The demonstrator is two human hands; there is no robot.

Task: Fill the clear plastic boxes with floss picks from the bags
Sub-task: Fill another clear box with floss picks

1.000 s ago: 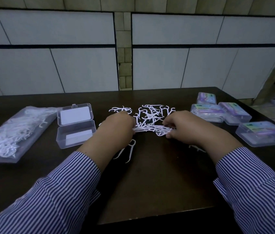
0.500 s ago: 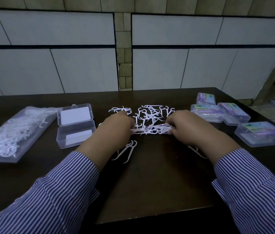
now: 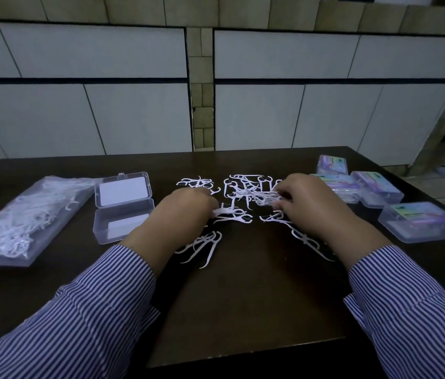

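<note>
The left hand [image 3: 185, 212] is pinching a few floss picks [image 3: 232, 213]. The right hand [image 3: 308, 206] is pinching picks from the loose pile [image 3: 246, 187] on the desk [image 3: 243, 296].

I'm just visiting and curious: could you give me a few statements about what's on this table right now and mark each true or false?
1. The clear box left of the hands stands open. True.
2. Four closed boxes sit on the right side. True.
3. The bag of floss picks lies on the right. False: it lies at the far left.
4. The open box is full of picks. False: no picks show in it.
5. Loose floss picks lie scattered mid-table, with the left hand and right hand among them. True.
</note>
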